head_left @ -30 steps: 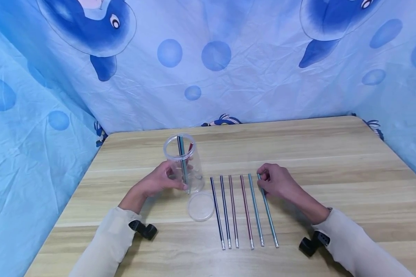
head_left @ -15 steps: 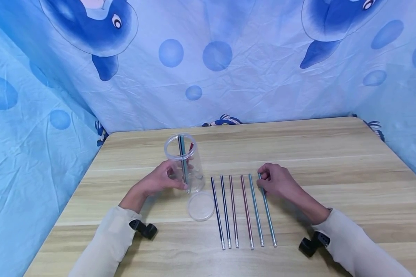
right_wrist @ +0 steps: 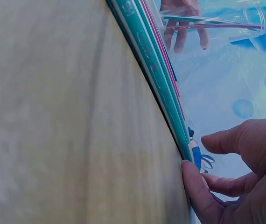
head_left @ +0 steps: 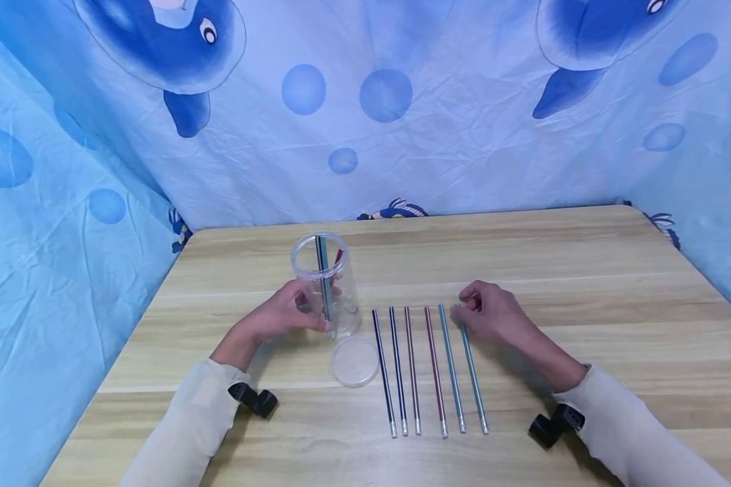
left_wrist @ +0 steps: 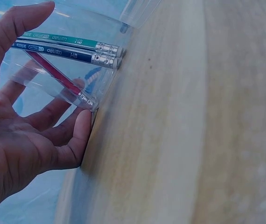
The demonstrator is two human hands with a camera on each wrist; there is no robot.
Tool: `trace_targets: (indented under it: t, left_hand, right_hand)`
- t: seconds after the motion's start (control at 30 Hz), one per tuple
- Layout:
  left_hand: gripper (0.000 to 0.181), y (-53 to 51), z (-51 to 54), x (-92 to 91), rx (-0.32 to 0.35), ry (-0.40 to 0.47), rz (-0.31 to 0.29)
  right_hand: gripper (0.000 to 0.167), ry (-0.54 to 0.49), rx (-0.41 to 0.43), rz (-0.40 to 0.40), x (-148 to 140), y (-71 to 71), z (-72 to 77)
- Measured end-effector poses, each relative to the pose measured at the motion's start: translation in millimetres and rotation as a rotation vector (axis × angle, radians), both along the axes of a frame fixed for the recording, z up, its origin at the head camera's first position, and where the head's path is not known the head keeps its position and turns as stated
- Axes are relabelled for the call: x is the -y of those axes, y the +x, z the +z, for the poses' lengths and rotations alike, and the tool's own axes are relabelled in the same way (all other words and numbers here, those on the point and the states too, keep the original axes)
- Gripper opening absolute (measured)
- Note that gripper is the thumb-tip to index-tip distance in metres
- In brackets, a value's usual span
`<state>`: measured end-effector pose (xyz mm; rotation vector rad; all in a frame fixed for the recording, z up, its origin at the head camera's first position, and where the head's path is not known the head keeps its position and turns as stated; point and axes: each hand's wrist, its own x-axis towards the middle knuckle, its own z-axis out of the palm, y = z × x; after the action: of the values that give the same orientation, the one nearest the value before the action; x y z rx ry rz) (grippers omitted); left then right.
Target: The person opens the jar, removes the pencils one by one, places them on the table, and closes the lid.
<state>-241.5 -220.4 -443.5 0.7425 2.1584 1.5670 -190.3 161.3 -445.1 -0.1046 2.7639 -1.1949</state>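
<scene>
Gripping jar [head_left: 348, 306], left hand [head_left: 283, 313]; right hand [head_left: 493, 312] bent, touching green pencil [head_left: 474, 379].

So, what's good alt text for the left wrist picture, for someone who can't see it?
The left hand grips a clear container on a wood-grain table. Inside are a green pencil, a dark blue pencil and a red pencil.
</scene>
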Motion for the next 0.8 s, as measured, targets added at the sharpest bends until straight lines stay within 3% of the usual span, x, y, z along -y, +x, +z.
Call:
trace_targets:
  t: [0.17, 0.37, 0.67, 0.8]
  left_hand:
    - [0.085, -0.5, 0.0, 0.1, 0.0, 0.008, -0.002]
    - [0.086, 1.1, -0.7, 1.6, 0.001, 0.014, 0.002]
    - [0.084, 1.1, 0.6, 1.4, -0.017, -0.006, 0.006]
    - [0.081, 0.9, -0.3, 0.6, -0.014, -0.007, 0.006]
  right_hand:
    - [0.036, 0.013, -0.055, -0.009, -1.9, -0.5, 2.6]
    - [0.034, 0.027, -0.216, -0.022, -1.4, 0.0, 10.2]
    - [0.021, -0.016, -0.49, -0.037, 13.8, 5.3, 36.8]
    - [0.016, -0.076, -0.566, -0.038, 29.5, 5.8, 50.9]
